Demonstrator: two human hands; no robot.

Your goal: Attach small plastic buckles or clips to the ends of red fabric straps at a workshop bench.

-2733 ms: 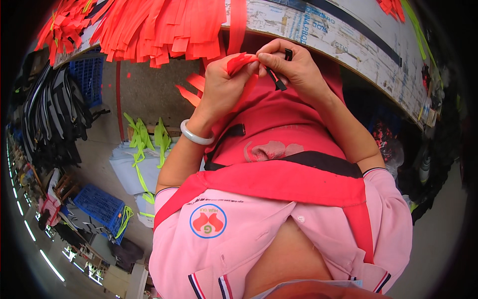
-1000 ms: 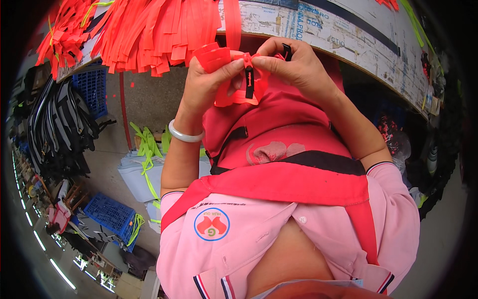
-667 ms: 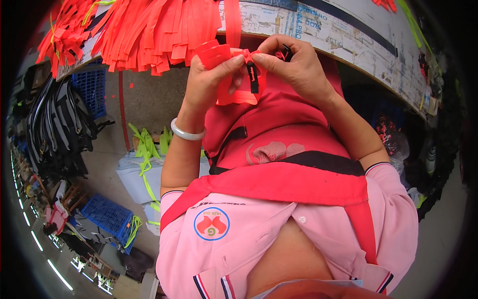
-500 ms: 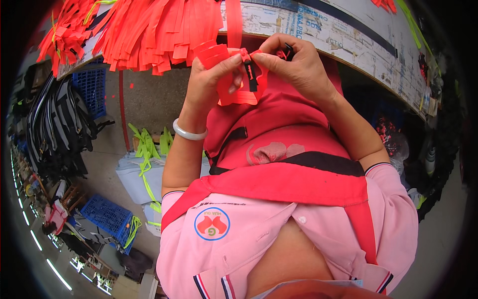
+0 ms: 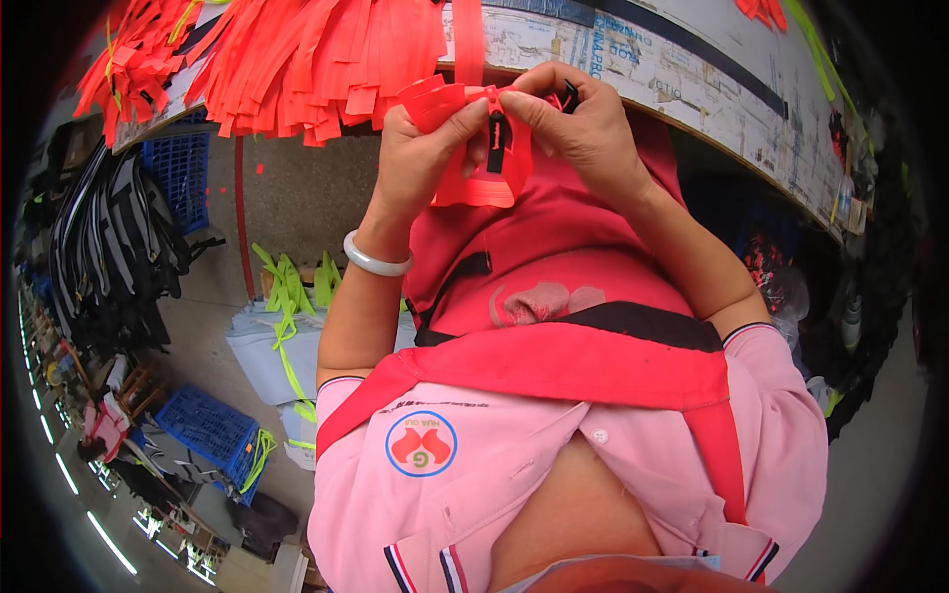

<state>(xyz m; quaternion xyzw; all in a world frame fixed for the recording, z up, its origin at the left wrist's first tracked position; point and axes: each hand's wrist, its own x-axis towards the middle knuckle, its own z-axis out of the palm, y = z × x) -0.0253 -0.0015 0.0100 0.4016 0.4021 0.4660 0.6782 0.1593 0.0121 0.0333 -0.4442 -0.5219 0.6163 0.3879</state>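
Note:
Bright red-orange fabric straps [image 5: 484,190] hang folded in a loop in front of my red apron, at the table's near edge. My left hand [image 5: 420,148] is closed on them, the cut ends showing above its thumb. My right hand [image 5: 588,124] pinches the same straps at the top, its thumb tip almost meeting the left thumb. Between the two thumbs dangles a narrow black tab [image 5: 496,146] with a small red mark. Some small black-and-red pieces [image 5: 568,97] are tucked in my right hand's curled fingers.
A thick bundle of red-orange straps [image 5: 316,69] drapes over the edge of the worn table [image 5: 692,94]. Black and grey straps [image 5: 114,237] hang at the left near a blue crate [image 5: 178,173]. Lime-green strips [image 5: 287,292] lie on pale sheets on the floor.
Both hands have shifted slightly and drawn closer together at the top of the straps. The black tab now hangs straighter, and the strap loop has narrowed.

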